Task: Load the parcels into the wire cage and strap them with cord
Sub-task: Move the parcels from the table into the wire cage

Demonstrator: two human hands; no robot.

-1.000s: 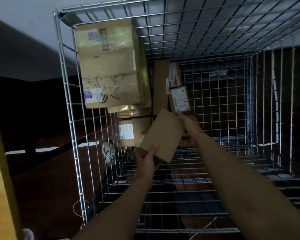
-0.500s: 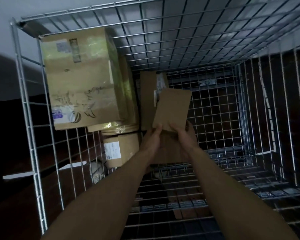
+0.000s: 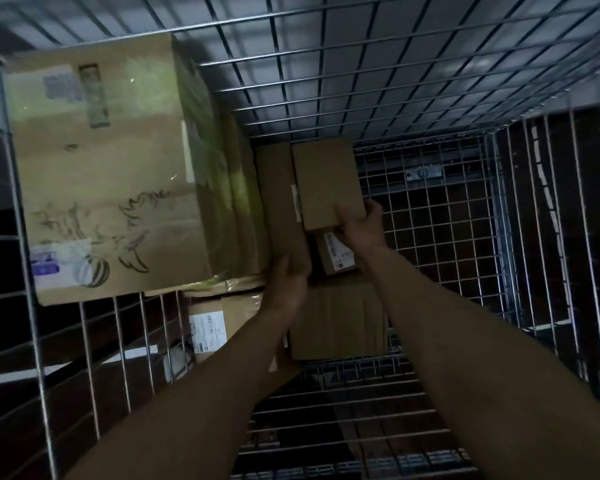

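The wire cage (image 3: 395, 95) fills your view, its mesh closing in above, behind and on both sides. The large carton (image 3: 101, 168), with a line drawing and pale labels on its near face, stands against the cage's left wall and is the biggest parcel inside.

Just right of the large carton, touching its side, the tall narrow box (image 3: 278, 209) stands upright. Below and to the right of the carton's lower right corner lies a flat brown box (image 3: 340, 320) on the cage floor. Directly under that same corner sits a white-labelled box (image 3: 208, 323), partly hidden by your left forearm.

The small parcel (image 3: 326, 181) is two boxes right of the large carton, upright and pressed against the right face of the tall narrow box, at about the height of the carton's middle. Beneath it, a smaller labelled box (image 3: 336, 254) peeks out between your hands.

Your right hand (image 3: 361, 223) grasps the small parcel at its lower right corner, thumb on the front and fingers wrapped round the side. Your left hand (image 3: 288, 282) is near the carton's lower right corner. In this dim, blurred view it seems to clasp the bottom end of the tall narrow box.

Far right of the carton, a small metal latch plate (image 3: 423, 173) hangs on the back mesh.
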